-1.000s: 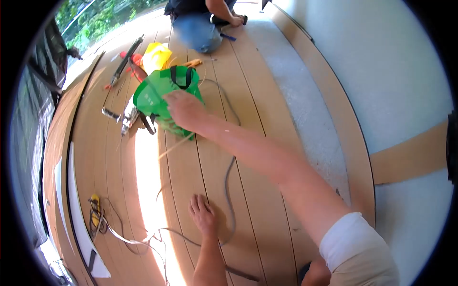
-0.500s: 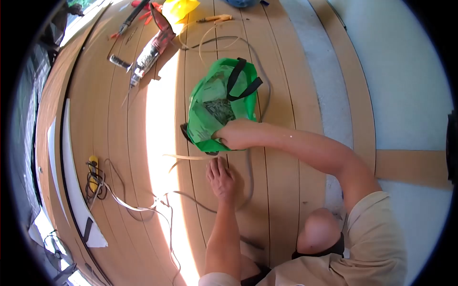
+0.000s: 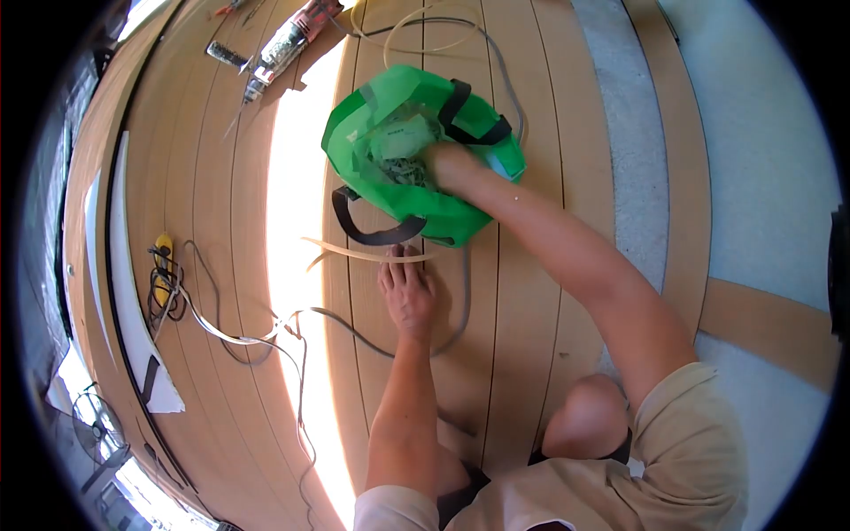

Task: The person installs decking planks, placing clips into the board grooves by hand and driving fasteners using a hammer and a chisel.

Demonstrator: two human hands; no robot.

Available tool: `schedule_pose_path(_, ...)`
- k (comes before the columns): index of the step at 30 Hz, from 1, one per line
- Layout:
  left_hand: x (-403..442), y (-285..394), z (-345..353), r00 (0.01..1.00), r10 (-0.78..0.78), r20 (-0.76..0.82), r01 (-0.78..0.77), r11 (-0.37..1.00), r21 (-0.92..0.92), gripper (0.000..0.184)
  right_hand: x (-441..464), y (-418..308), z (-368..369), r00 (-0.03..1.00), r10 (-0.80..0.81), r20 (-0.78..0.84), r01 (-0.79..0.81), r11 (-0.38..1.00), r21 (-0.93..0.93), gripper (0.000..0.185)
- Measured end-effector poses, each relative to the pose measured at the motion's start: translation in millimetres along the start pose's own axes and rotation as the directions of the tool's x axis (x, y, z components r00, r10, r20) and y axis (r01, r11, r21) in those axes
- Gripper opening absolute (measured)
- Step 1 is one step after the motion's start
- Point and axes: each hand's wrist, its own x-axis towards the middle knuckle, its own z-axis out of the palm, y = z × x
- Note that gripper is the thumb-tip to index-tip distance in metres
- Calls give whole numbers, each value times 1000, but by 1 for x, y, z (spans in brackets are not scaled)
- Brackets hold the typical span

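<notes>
A green bag (image 3: 460, 212) with black strap handles stands on the wooden plank floor, its mouth facing up. Inside it are a pale green packet (image 3: 403, 137) and a heap of small greyish pieces (image 3: 403, 170), too blurred to name. My right hand (image 3: 450, 168) reaches down into the bag; motion smears it, and its fingers are hidden among the contents. Just below the bag, my left hand (image 3: 407, 296) lies flat on the planks with its fingers apart, holding nothing. A thin tan strip (image 3: 359, 254) runs close to its fingertips.
A red and grey power drill (image 3: 285, 51) with a side handle lies at the upper left. Cables (image 3: 345, 329) cross the floor, one leading to a yellow-handled object (image 3: 163, 270). A grey strip (image 3: 630, 133) runs along the right, beside a pale panel (image 3: 761, 159).
My right hand has gone from the bag's near rim to deeper inside. The bag's mouth has spread wider, and a strap now hangs over its near side. My left hand stays flat.
</notes>
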Motion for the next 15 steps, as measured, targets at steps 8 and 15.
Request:
schedule_pose_path(8,1,4,-4,1000,-24,6,24,999,-27,55,-25,-4,25,973,89,-213,-77,995,61,30)
schedule_pose_path(15,2,7,-5,1000,-1,-25,1,1000,-7,52,-20,-12,18,945,247,-213,-230,968,99,23)
